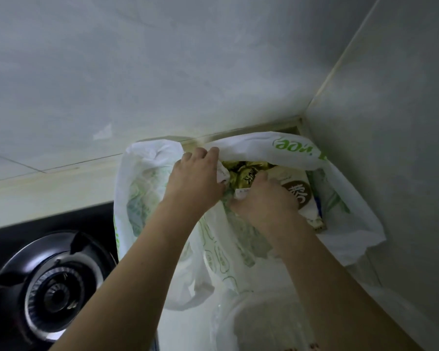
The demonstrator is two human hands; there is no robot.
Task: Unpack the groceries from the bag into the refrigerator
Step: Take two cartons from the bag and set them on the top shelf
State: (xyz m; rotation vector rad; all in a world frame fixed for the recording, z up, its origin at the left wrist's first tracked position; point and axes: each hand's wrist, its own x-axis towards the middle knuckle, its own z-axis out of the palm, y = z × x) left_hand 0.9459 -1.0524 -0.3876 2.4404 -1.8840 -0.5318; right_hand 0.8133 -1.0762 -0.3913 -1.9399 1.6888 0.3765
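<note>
A white plastic grocery bag (pixel 276 145) with green print sits on the counter in the corner of two walls. My left hand (pixel 195 178) grips the bag's far rim and holds its mouth apart. Inside lie a crumpled gold packet (pixel 246 171) and a cream package (pixel 302 191) with a brown round label. My right hand (pixel 266 198) reaches into the bag, its fingers curled on the gold packet beside a small white tag. The fingertips are hidden by the packet.
A black gas hob with a round burner (pixel 53 292) lies at the lower left, close to the bag. A clear plastic container (pixel 261 323) stands at the bottom, in front of the bag. Grey walls close off the back and the right.
</note>
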